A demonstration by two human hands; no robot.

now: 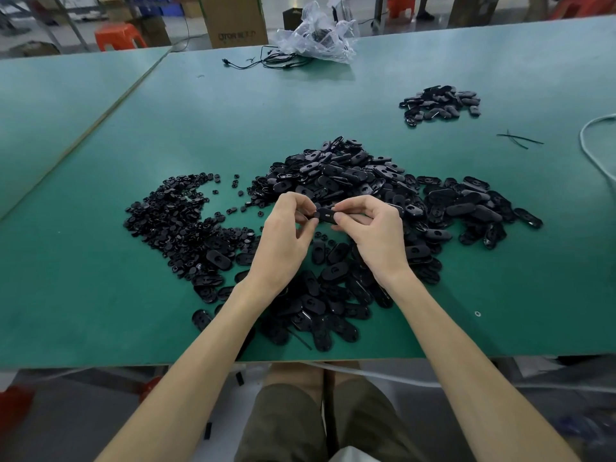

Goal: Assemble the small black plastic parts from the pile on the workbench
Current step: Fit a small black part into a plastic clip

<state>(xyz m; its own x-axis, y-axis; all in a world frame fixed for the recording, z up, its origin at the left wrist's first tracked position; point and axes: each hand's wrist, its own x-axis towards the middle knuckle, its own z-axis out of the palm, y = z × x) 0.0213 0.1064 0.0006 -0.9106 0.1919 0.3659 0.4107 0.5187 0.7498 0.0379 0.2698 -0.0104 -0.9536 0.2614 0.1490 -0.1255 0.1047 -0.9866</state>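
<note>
Two hands meet above the bench [100,228] and pinch one oval part [326,215] between them: the left hand [286,235] grips its left end, the right hand [373,231] its right end. Under them lies the big pile [333,181] of ovals, with small round pieces [180,215] just left. Far back, a clear bag [316,35] holds dark items; a carton [233,20] stands behind it.

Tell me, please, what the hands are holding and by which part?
One oval part, pinched at its ends: left hand on the left end, right hand on the right.
</note>
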